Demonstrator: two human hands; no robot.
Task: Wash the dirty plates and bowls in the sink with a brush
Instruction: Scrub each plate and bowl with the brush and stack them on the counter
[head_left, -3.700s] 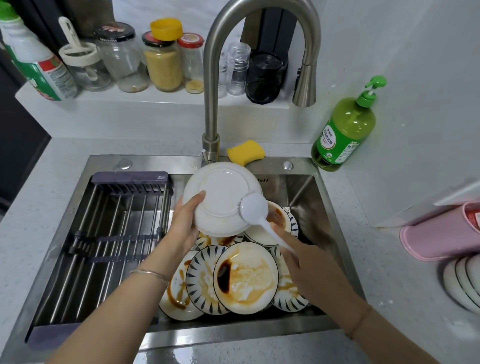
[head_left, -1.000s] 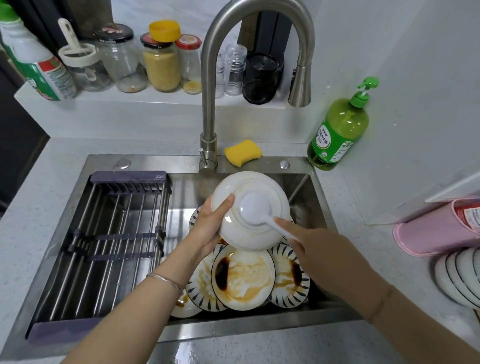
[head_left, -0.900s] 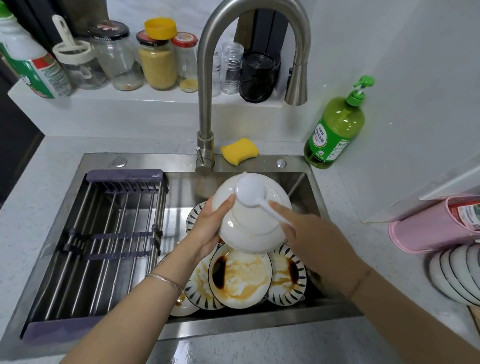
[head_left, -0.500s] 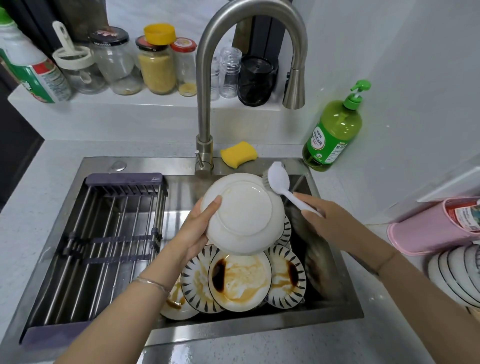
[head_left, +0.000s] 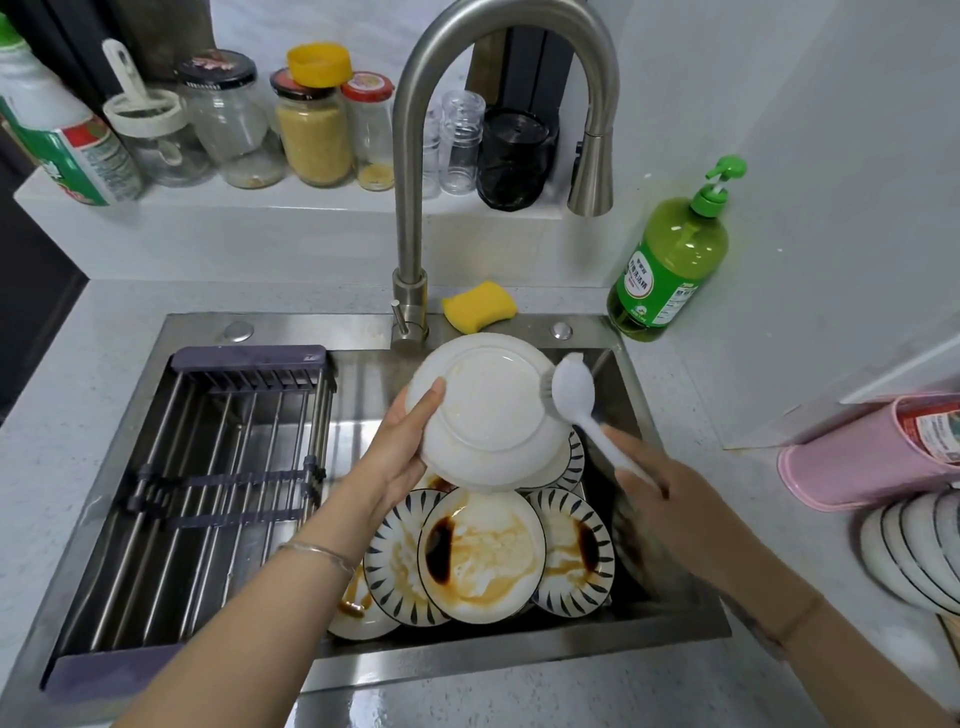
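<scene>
My left hand (head_left: 402, 452) grips a white plate (head_left: 485, 410) by its left rim and holds it tilted above the sink (head_left: 363, 332), underside toward me. My right hand (head_left: 670, 499) holds the handle of a white dish brush (head_left: 574, 389). The brush head sits at the plate's upper right edge, bristles against the rim. Below, several dirty plates (head_left: 483, 553) with brown sauce stains lie piled in the right half of the sink; some have a black striped rim.
A purple-framed drying rack (head_left: 218, 467) spans the sink's left half. The curved faucet (head_left: 410, 208) rises behind the plate, a yellow sponge (head_left: 480, 305) beside its base. A green soap bottle (head_left: 670, 260) stands at right. Jars line the back ledge. Stacked bowls (head_left: 914, 551) and a pink container (head_left: 872, 452) sit at right.
The brush has moved off the middle of the plate's underside to its upper right rim. My right hand has shifted right. The plate stays in my left hand, turned slightly.
</scene>
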